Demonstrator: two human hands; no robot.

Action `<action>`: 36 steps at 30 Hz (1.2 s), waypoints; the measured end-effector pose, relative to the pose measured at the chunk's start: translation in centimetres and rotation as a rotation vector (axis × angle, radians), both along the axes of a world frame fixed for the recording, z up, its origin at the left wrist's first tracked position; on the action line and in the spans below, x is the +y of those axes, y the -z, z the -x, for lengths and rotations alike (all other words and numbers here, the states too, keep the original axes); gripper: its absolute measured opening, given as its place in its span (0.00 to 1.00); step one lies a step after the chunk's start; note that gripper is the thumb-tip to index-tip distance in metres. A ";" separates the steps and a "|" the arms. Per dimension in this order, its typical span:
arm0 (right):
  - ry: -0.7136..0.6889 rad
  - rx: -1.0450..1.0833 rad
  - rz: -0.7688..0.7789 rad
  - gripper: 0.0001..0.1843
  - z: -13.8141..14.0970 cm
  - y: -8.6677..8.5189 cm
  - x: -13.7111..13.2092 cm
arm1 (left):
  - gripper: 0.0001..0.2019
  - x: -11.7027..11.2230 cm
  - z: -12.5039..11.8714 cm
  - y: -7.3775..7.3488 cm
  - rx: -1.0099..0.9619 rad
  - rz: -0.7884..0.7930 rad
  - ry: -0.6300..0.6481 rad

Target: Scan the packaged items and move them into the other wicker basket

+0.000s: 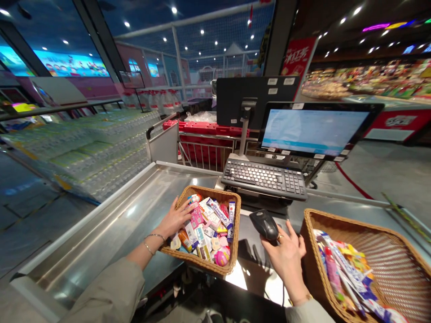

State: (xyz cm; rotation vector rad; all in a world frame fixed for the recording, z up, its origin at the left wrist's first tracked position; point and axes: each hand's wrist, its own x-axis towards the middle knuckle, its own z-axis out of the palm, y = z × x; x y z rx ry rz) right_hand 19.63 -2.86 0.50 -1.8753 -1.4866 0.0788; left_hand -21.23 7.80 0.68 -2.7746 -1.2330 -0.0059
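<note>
Seen from the person's own viewpoint at a supermarket checkout, a black keyboard point(264, 177) is the landmark for this scene. Just in front of it and to the left sits a wicker basket point(218, 194) packed with small retail packets point(205, 229), among them a pink package point(197, 217) and a round pink item point(222, 256). The left hand point(175, 220), with two thin bracelets point(155, 236) at the wrist, reaches into this basket from the side nearest the person. Its fingers are extended rather than curled and lie on the packets near the pink package, with nothing visibly pinched. The right hand point(286, 264), wearing a ring point(279, 237), is in front of the keyboard, its fingers closed around a black handheld barcode scanner point(266, 224), whose head points away from the person. To the right of the keyboard and nearer the person, a second wicker basket point(350, 229) holds long, colorful packets point(343, 273), partly cut off by the picture's edge. Both baskets rest on a stainless steel checkout counter point(114, 224), which extends left of the keyboard. Behind the keyboard stands a monitor point(314, 130) with a lit screen, and beside it, the dark back of a second display point(256, 101). Farther back and to the left of the keyboard are stacked, shrink-wrapped packs of bottled water point(90, 152).
</note>
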 end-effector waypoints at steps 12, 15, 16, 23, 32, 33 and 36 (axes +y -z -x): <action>0.060 -0.021 -0.029 0.21 -0.5 -0.5 -0.7 | 0.08 0.5 -1.0 1.2 -0.145 0.018 -0.291; 0.071 -0.007 -0.022 0.21 -0.5 -0.6 -0.7 | 0.14 0.5 -1.5 1.9 -0.189 0.001 -0.370; 0.069 -0.001 -0.018 0.20 -0.5 -0.6 -0.7 | 0.15 0.5 -1.7 2.1 -0.197 -0.002 -0.385; 0.049 0.015 0.003 0.20 -0.5 -1.0 -0.9 | 0.16 0.6 -2.8 3.5 -0.280 -0.068 -0.412; 0.062 0.012 -0.004 0.20 -1.1 -0.6 -0.9 | 0.19 1.1 -3.0 5.2 -0.274 -0.131 -0.439; 0.063 0.011 -0.006 0.20 -1.2 -0.6 -1.0 | 0.18 1.2 -3.0 5.1 -0.278 -0.136 -0.441; 0.064 0.000 -0.012 0.20 -1.3 -0.9 -1.1 | 0.17 1.4 -3.3 4.7 -0.284 -0.140 -0.434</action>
